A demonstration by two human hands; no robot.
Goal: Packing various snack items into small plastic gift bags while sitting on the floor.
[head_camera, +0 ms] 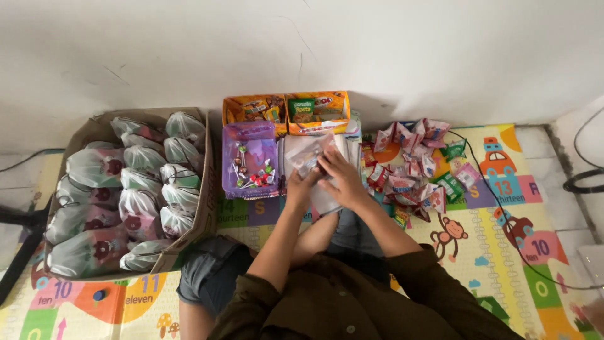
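Far to the left of your hands, a cardboard box (204, 189) is sitting on the play mat (264, 214), and it is holding rows of filled, tied-off clear goody bags (141, 189). Nearer, just left of your left hand, a purple tray (228, 165) is lying open with lollipops (251, 175) scattered in it. Beyond your fingertips, against the wall, two orange snack cartons (286, 113) are standing side by side.

Your left hand (301, 184) is curling around the near left edge of a clear plastic bag (307, 154), fingers closed on it. Your right hand (340, 176) is lying over the same bag from the right, fingers partly bent and pinching or pressing its top; how firmly it is gripping cannot be told. The bag is sitting directly between and ahead of both hands, its long axis running away from you and tilting slightly to the left, over a stack of further flat bags (327, 201). Both hands are touching it, so neither is nearer.

Just right of your right hand, a heap of red, pink and green snack packets (412, 170) is spreading over the mat, within easiest reach of that hand. A black cable (503, 220) is curving past the heap
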